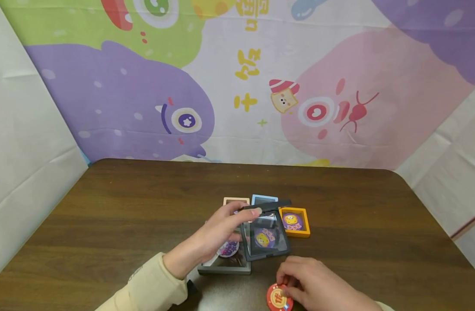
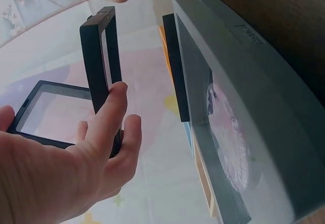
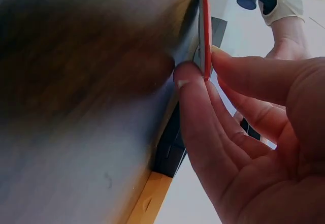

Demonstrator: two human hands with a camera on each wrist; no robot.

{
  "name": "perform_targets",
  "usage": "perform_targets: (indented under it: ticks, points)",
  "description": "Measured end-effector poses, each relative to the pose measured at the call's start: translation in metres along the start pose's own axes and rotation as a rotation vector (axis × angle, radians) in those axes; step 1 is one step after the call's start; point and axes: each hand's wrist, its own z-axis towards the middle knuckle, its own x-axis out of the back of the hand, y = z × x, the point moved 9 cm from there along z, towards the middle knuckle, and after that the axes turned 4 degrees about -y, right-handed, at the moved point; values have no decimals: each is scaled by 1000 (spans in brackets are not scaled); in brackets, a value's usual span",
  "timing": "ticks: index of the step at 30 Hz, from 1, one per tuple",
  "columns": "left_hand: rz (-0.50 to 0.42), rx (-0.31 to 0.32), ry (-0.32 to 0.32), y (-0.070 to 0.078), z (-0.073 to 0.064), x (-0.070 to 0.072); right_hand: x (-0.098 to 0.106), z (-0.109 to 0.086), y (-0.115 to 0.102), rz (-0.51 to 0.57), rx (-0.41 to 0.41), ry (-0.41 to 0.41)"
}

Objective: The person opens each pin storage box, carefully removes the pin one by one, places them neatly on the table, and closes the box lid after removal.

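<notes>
My left hand (image 1: 218, 229) grips a black hinged display frame (image 2: 100, 64) with clear windows, its two halves spread apart. Thumb and fingers hold it above the table. Between the thumb and fingers of my right hand (image 1: 315, 280) is a red round badge (image 1: 278, 298) with a gold centre, pinched at its edge and seen almost edge-on in the right wrist view. Below the left hand lies a grey frame (image 2: 264, 92) with a round purple-and-white badge (image 1: 228, 249) inside. A purple badge with a yellow figure (image 1: 264, 238) shows through black-rimmed clear film.
An orange frame (image 1: 305, 228) holding another purple badge sits right of the black one. Behind are a light blue frame (image 1: 265, 198) and a cream frame (image 1: 236, 199). They stand on a dark wooden table (image 1: 144, 207), with a printed cloth (image 1: 241, 142) beyond its far edge.
</notes>
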Motion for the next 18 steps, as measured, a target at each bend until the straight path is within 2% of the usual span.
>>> perform_targets:
  ticks: [2,8,10,13,18]
  points:
    - [3,1,-4,-1,0,-1,1,0,-1,-25,7,9]
    - [10,-7,-13,-1,-1,-2,6,-1,8,27,-95,-46]
    - [14,-13,-14,0,-1,-2,13,-2,9,-5,-105,-19]
    - [33,-25,-19,3,-1,-2,30,-5,7,-113,-65,115]
    - [53,-62,-41,7,-2,-3,60,-17,-14,-304,164,481]
